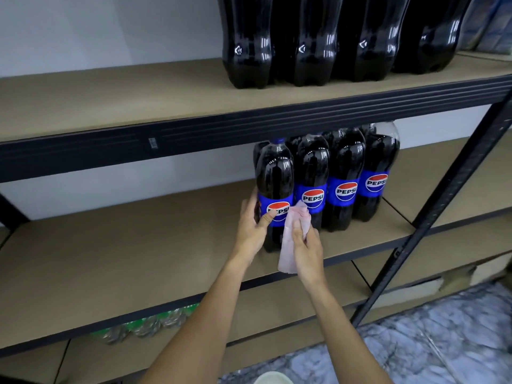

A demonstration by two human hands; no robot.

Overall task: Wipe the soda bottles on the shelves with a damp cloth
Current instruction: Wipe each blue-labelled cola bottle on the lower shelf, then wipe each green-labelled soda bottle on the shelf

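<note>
One bottle (pixel 274 173) stands between left hand (pixel 250 231) and right hand (pixel 309 252) with cloth (pixel 286 259).

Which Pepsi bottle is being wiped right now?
The leftmost bottle, standing forward of the others; the left hand grips its label while the right hand holds a pink cloth against it.

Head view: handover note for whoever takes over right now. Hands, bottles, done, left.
Left hand grips the front-left Pepsi bottle on the middle shelf.
Right hand holds the pink cloth against that bottle's right side.
Three more Pepsi bottles stand in the row to its right; dark bottles sit on the upper shelf.
Done: cannot tell which are already wiped.
Left: probably finish this bottle, then the others.
</note>
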